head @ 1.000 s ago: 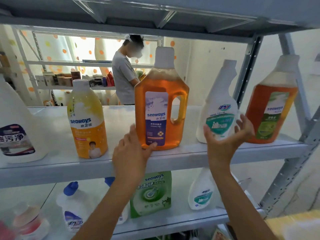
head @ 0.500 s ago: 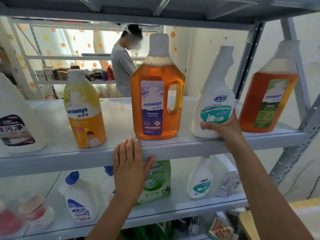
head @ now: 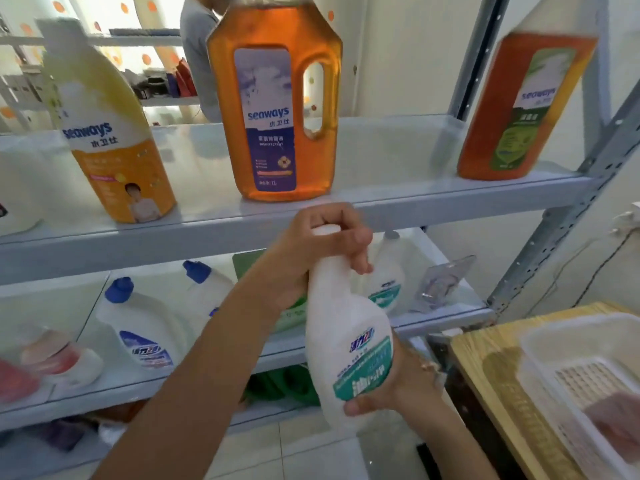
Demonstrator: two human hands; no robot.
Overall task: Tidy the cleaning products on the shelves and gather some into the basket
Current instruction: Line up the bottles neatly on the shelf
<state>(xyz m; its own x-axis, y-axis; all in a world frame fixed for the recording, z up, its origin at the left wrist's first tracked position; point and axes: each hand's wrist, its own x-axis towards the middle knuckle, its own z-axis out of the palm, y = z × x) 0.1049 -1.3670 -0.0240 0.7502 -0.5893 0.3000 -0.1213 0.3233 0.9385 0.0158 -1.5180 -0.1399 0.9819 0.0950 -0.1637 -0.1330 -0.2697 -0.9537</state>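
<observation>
A white spray-refill bottle [head: 346, 344] with a teal label hangs in front of the shelves, off the upper shelf [head: 415, 199]. My left hand [head: 325, 247] grips its neck near the cap. My right hand [head: 401, 382] holds its lower body from behind, thumb under the label. A white plastic basket [head: 568, 341] sits at the lower right on a wooden surface [head: 485, 368]. On the upper shelf stand a yellow seaways bottle [head: 110, 133], an amber jug with a handle [head: 273, 105] and an orange bottle with a green label [head: 526, 109].
The lower shelf [head: 443, 320] carries white bottles with blue caps [head: 138, 327], a green pouch [head: 291, 313] partly hidden by my arm, another white bottle [head: 388, 278] and a clear packet [head: 443, 285]. A person [head: 197, 60] stands behind the shelving. A grey upright [head: 540, 251] slants at right.
My right hand lifted the white bottle off the upper shelf and brought it down in front. My left hand left the shelf edge and took the bottle's neck. The view dropped, revealing the basket.
</observation>
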